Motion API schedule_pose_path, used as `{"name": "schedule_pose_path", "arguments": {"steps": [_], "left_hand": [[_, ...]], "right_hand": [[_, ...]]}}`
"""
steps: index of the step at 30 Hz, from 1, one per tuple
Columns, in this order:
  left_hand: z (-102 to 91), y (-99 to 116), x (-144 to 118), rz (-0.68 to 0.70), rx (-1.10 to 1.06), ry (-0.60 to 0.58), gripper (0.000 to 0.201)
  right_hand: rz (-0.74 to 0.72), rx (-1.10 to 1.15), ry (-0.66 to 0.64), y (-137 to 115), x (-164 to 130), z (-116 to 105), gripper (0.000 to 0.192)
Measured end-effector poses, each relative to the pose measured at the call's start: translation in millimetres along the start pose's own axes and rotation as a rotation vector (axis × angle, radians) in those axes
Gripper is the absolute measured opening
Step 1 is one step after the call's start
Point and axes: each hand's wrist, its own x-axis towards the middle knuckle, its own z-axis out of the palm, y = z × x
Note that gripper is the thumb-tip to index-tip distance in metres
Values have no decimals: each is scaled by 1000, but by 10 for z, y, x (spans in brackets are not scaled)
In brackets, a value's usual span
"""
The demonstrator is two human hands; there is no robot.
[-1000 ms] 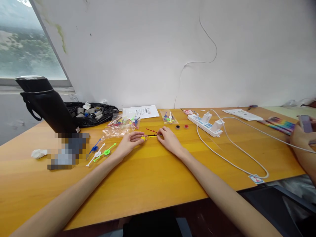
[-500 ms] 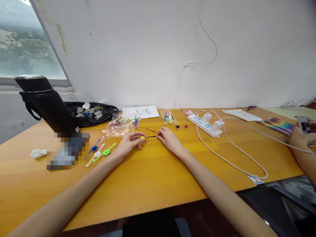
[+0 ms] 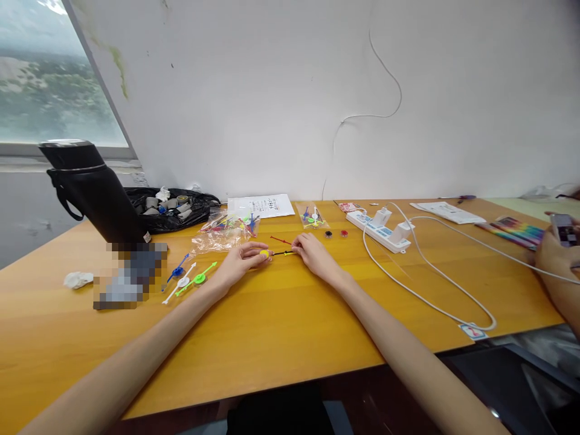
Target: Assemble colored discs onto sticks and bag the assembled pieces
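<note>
My left hand [image 3: 241,263] pinches a round yellow disc [image 3: 265,254] between thumb and fingers, just above the table. Close by on the right, my right hand [image 3: 312,254] has its fingertips closed on the end of a thin black arrow [image 3: 280,254]. A bit of yellow, perhaps a second arrow, shows by the black one. Behind them lies a red arrow [image 3: 280,240]. Left of my left forearm are a blue arrow spinner [image 3: 178,272], a white arrow spinner [image 3: 183,282] and a green arrow spinner [image 3: 199,278]. A black disc [image 3: 328,234] and a red disc [image 3: 344,233] lie behind my right hand.
Plastic bags of spinner parts [image 3: 226,225] and a smaller bag [image 3: 312,215] lie at the back. A black bottle [image 3: 97,196] and black bag [image 3: 206,205] stand left. On the right are a power strip [image 3: 378,232], cables, coloured pens [image 3: 516,231] and another person's hand holding a phone.
The view has shifted slightly, moving everything a little to the right. Less yellow shows along the black arrow. Both hands keep nearly the same pose.
</note>
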Motion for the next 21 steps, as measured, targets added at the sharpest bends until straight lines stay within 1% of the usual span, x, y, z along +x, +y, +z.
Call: {"name": "schedule_pose_path", "arguments": {"steps": [4, 8, 14, 18, 21], "left_hand": [[-9, -20, 11, 35, -38, 15, 45], [-11, -18, 5, 27, -37, 12, 44], [8, 10, -8, 15, -38, 16, 45], [22, 22, -10, 18, -52, 35, 46], [29, 31, -18, 15, -57, 39, 46]], "right_hand": [[-9, -10, -10, 7, -19, -94, 5], [29, -50, -40, 56, -34, -160, 6], [57, -77, -102, 101, -16, -145, 5], [64, -66, -91, 114, -20, -158, 6], [69, -37, -85, 155, -29, -194, 10]]}}
